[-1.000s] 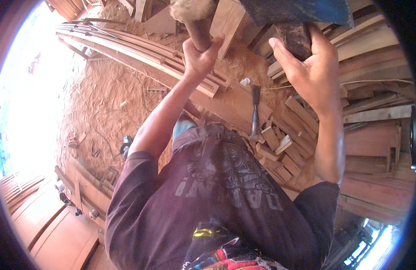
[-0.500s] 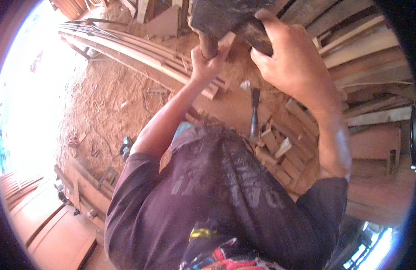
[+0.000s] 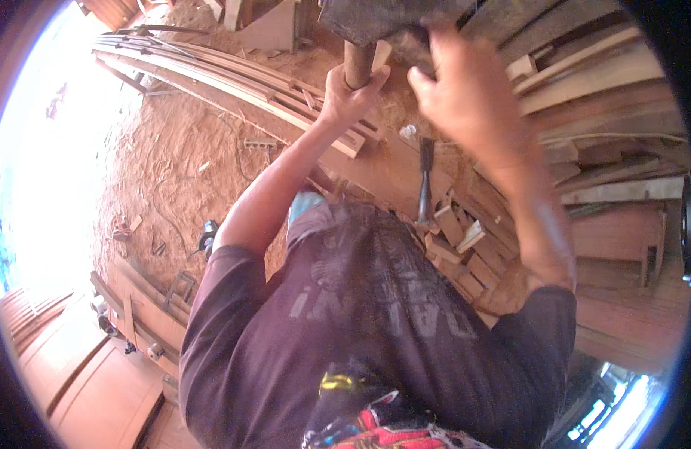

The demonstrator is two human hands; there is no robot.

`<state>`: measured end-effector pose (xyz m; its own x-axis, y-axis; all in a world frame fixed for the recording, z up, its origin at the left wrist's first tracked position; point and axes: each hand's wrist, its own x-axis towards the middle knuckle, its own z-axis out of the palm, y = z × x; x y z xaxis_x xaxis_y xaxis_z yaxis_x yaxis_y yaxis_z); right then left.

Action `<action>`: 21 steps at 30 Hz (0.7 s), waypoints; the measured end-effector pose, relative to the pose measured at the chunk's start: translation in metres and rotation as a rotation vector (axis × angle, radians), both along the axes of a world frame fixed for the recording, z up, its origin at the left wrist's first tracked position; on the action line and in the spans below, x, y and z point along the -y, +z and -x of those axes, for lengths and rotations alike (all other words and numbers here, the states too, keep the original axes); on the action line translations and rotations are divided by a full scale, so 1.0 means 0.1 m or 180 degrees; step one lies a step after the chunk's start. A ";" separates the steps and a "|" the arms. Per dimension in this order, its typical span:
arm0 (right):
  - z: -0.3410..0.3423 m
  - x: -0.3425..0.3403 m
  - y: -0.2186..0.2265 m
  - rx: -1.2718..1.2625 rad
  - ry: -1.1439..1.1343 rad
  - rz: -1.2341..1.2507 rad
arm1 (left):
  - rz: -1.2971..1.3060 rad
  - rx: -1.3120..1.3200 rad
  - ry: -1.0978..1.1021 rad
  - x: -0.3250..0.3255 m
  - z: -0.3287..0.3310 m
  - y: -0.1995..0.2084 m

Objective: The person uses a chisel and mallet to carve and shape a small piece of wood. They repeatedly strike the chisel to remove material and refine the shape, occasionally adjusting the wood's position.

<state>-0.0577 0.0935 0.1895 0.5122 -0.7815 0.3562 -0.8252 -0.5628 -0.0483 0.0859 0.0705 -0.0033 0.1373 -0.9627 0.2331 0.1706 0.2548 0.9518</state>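
Note:
In front of me at the top of the view is a dark, heavy, block-like tool head point(image 3: 383, 21), cut off by the frame edge. A round wooden handle point(image 3: 359, 63) comes down from it, and my left hand point(image 3: 349, 96) is closed around that handle. My right hand point(image 3: 469, 90), smeared by motion, has its thumb and fingers at the block's dark right part. A pale sliver of wood point(image 3: 381, 54) shows beside the handle; whether it belongs to the tool I cannot tell. Below my hands lies a dark-bristled brush point(image 3: 425, 176).
Long wooden strips point(image 3: 233, 86) lie on a bench at the left. Offcuts point(image 3: 465, 243) are piled right of my body, with boards point(image 3: 585, 82) stacked beyond. A power strip point(image 3: 260, 144) and cord lie on the dusty ground. Wooden panels point(image 3: 102, 389) stand at lower left.
My left hand has shifted slightly right and the handle shows more of its length. My right hand has moved a little left and is now blurred.

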 end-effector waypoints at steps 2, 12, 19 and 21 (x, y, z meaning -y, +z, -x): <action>0.17 -0.02 0.24 0.0270 0.0346 -0.0639 | 0.0489 0.0398 0.0061 0.09 -0.12 -0.17; 0.82 -0.44 -0.18 0.1805 -0.0528 -0.1046 | 0.0040 0.0362 0.0244 0.27 -0.33 -0.17; 1.16 -0.74 -0.57 0.1814 -0.1231 -0.1258 | -0.0081 -0.0783 0.0772 0.44 -0.64 0.45; 1.14 -0.69 -0.61 0.1927 -0.1370 -0.1526 | 0.0037 -0.0674 0.0857 0.50 -0.66 0.47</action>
<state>-0.1717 0.1628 0.1283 -0.0311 -0.9980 0.0555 -0.7172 -0.0163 -0.6967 0.1521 0.0210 0.0434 0.4326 -0.8828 0.1831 0.2892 0.3282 0.8993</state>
